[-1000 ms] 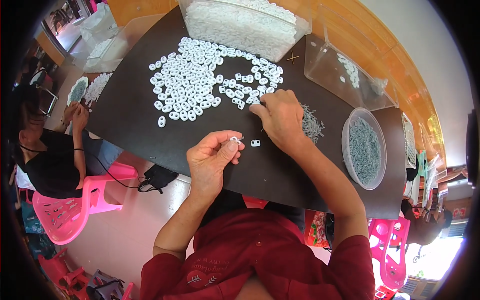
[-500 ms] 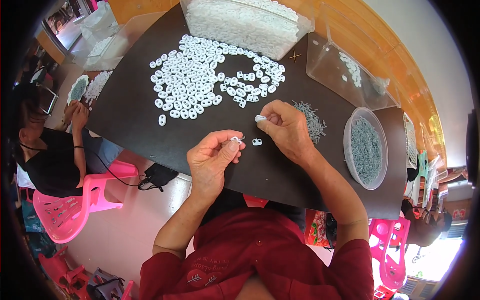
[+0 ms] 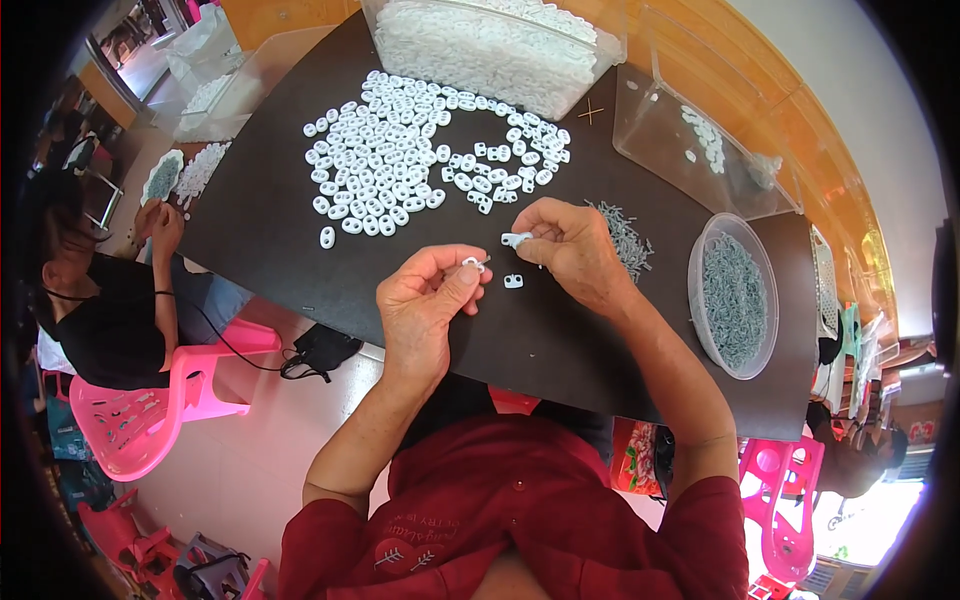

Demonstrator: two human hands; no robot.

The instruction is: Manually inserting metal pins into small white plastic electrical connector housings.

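Note:
My left hand pinches a small white plastic piece with holes; a grey screw seems to stick out of it. Close by on its right, my right hand grips another white two-holed piece between thumb and fingers, part of it hidden. Below the gap between my hands, one loose white piece lies on the dark table. Beyond them spreads a large group of white oval two-holed pieces. A heap of grey screws lies behind my right hand.
A round tub of grey screws stands at the right. At the back are a clear bin full of white pieces and a clear tray with a few. Another person sits at the left by a pink chair.
My left hand has risen slightly with its piece. The white piece in my right hand has turned and shows more beyond the fingertips.

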